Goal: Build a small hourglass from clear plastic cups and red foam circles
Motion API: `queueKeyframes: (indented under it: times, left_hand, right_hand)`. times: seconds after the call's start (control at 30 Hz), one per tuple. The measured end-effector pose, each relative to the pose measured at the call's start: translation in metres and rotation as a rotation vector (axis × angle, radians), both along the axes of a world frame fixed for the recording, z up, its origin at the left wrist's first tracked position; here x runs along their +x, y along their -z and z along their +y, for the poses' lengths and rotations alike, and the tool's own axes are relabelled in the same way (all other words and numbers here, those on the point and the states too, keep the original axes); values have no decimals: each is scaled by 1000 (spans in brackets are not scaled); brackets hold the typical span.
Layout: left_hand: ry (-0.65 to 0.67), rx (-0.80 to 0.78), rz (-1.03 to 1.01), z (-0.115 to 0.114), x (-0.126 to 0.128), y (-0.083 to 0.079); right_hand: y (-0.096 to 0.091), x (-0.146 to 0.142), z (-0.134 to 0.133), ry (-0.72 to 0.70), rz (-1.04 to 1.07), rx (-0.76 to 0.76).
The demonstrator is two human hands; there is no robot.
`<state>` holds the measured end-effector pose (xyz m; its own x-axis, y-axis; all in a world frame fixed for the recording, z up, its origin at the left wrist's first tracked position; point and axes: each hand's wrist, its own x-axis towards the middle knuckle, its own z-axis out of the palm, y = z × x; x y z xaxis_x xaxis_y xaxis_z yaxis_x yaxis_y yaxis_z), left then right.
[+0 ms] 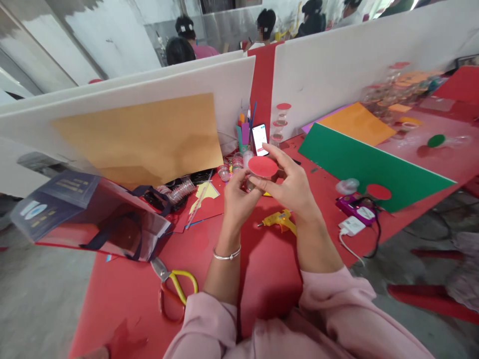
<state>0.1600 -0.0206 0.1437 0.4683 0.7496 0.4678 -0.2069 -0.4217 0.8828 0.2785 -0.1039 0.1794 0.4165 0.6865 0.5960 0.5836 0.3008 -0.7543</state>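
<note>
Both my hands are raised over the red table (262, 269), holding a small clear cup topped with a round red paper disc (262, 166). My left hand (236, 195) pinches the cup's left side with curled fingers. Cupped around the right side, my right hand (290, 179) has a finger stretched over the disc's far edge. The cup itself is mostly hidden by my fingers. A yellow glue gun (280, 219) lies on the table just below my hands.
Yellow-handled scissors (175, 281) lie near the front left beside a clear bag (90, 214). A phone (259, 138), pen holder and stacked cups stand against the white divider (157, 89). Green (366, 164) and orange sheets, a charger (352, 225) and another red disc (378, 191) lie right. People sit beyond.
</note>
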Motion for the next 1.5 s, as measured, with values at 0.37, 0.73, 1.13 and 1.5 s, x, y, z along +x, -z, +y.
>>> queueKeyframes:
  times: [0.37, 0.73, 1.13, 1.5]
  left_hand:
    - [3, 30, 18, 2, 1, 2]
    - [4, -6, -14, 2, 1, 1]
    - [23, -39, -75, 1, 1, -3]
    - [2, -23, -25, 0, 1, -3]
  right_hand:
    - [0, 0, -1, -69, 20, 8]
    - [3, -2, 3, -77, 27, -10]
    - [4, 1, 4, -110, 57, 3]
    - [4, 1, 3, -118, 55, -7]
